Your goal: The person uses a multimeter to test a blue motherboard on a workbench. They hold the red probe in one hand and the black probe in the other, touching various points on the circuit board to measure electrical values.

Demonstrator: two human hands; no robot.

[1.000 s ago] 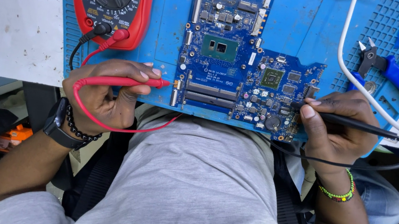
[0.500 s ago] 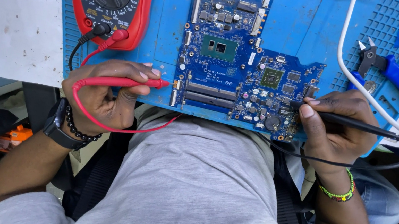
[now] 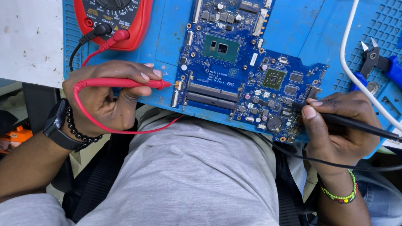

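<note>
Pinching red probe (image 3: pixel 126 83) in left hand (image 3: pixel 107 92), right hand (image 3: pixel 340 130) clamped on black probe (image 3: pixel 351 123), both tips touching blue circuit board (image 3: pixel 235 55)

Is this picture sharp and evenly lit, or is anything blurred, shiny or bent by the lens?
Head view: bright, even light, soft shadows; circuit board sharp, both hands crisp; no strong glare on the blue mat; table edge bows slightly, as with a wide lens; the dark lower corners are dimmer.

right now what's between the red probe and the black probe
In the head view, the blue circuit board lies between the red probe in the left hand and the black probe in the right hand.
</note>
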